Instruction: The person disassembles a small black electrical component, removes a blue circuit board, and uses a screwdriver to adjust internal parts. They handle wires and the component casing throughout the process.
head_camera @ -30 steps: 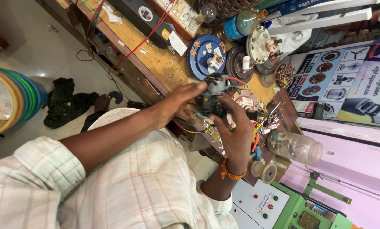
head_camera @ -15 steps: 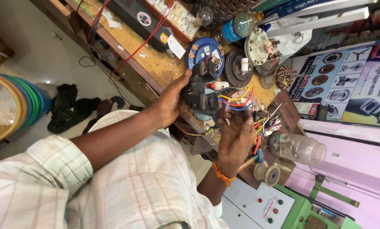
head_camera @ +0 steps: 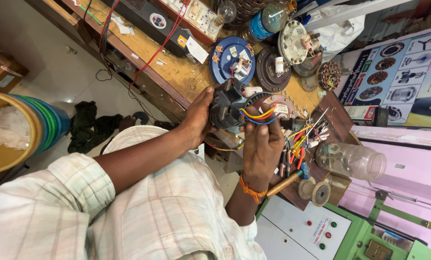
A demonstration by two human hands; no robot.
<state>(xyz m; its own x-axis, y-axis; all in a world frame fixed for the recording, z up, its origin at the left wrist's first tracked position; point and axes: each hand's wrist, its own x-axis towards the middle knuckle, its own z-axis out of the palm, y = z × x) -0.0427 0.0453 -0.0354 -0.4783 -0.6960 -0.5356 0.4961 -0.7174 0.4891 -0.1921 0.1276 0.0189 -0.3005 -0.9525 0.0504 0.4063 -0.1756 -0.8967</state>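
Observation:
My left hand (head_camera: 200, 121) grips a black motor part (head_camera: 226, 107) from its left side, held up over the edge of the wooden workbench (head_camera: 177, 72). Yellow, red and blue wires (head_camera: 256, 115) run out of the part to the right. My right hand (head_camera: 262, 143), with an orange thread at the wrist, closes its fingers on those wires and on the part's right side. Behind the part lies a round fan motor plate (head_camera: 279, 105), partly hidden by my fingers.
On the bench stand a blue round fan cover (head_camera: 227, 58), a dark disc (head_camera: 269, 72), a water bottle (head_camera: 269, 19) and a black box (head_camera: 153, 21). A plastic jar (head_camera: 351, 161), a hammer (head_camera: 287, 180) and loose wires lie right. Stacked tubs (head_camera: 13, 130) stand left, a green machine (head_camera: 369, 231) below.
Both hands have kept hold of the black part and turned it. The coloured wires now show over my right fingers, which have shifted up onto them.

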